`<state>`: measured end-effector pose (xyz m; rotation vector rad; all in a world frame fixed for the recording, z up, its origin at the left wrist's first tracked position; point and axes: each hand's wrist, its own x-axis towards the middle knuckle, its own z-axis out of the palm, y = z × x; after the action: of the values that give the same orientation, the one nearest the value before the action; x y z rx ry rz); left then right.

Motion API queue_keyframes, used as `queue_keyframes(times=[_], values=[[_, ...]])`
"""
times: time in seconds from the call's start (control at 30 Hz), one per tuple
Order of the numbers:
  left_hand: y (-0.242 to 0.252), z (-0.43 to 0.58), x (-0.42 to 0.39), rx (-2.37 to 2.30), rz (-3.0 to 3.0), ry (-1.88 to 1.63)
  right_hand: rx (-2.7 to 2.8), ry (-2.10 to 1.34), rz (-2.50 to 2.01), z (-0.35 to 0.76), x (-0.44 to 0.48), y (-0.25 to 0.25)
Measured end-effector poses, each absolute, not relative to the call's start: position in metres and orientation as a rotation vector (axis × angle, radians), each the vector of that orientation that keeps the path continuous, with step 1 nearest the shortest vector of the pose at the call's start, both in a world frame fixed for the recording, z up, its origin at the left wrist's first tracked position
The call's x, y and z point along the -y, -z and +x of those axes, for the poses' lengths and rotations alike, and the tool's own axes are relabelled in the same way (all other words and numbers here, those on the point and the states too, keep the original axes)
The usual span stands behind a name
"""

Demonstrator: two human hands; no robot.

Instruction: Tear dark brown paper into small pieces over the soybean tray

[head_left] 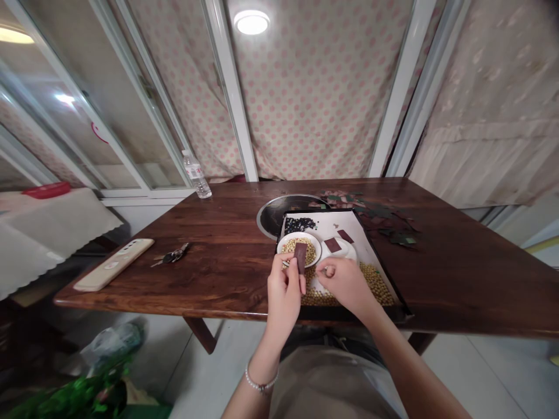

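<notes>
My left hand [285,294] is closed on a small dark brown card [300,257], held upright over the near edge of a white tray [364,241] with a black rim. My right hand [345,282] rests on the tray with fingers curled in a pinch over yellow beans [376,283]; what it holds is too small to name. A white plate of yellow beans [309,249] sits just beyond the card. A second white dish [345,249] bears another brown card. Black beans [299,224] lie at the tray's far left corner.
The dark wooden table [227,256] has a round metal inset [279,210] behind the tray. Dark card scraps [384,218] are scattered at the far right. A remote [114,263] and keys [172,255] lie at the left, a water bottle [196,173] at the far edge.
</notes>
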<state>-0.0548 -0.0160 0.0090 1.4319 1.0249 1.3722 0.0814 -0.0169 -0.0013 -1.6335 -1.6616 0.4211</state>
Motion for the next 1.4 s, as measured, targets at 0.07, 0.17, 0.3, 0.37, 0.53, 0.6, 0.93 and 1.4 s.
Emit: queue_keyframes(times=[0.07, 0.17, 0.3, 0.37, 0.53, 0.6, 0.93, 1.4], values=[[-0.009, -0.055, 0.015, -1.054, 1.449, -1.358, 1.551, -0.442, -1.451, 0.081, 0.021, -0.002], [-0.01, -0.055, 0.015, -1.074, 1.495, -1.328, 1.437, -0.471, -1.249, 0.079, 0.029, -0.006], [-0.012, -0.056, 0.016, -1.031, 1.631, -1.22, 1.459, -0.516, -1.179, 0.077, 0.035, -0.008], [-0.013, -0.057, 0.017, -0.99, 1.682, -1.157, 1.505, -0.504, -1.174, 0.077, 0.035, -0.008], [-0.013, -0.058, 0.018, -0.966, 1.722, -1.09, 1.575, -0.43, -1.197, 0.076, 0.033, -0.007], [-0.012, -0.058, 0.018, -0.969, 1.728, -1.088, 1.586, -0.404, -1.212, 0.076, 0.034, -0.008], [-0.011, -0.058, 0.018, -0.951, 1.733, -1.062, 1.488, -0.357, -1.254, 0.077, 0.032, -0.005], [-0.01, -0.056, 0.018, -0.988, 1.588, -1.235, 1.31, -0.34, -1.252, 0.077, 0.029, -0.007]])
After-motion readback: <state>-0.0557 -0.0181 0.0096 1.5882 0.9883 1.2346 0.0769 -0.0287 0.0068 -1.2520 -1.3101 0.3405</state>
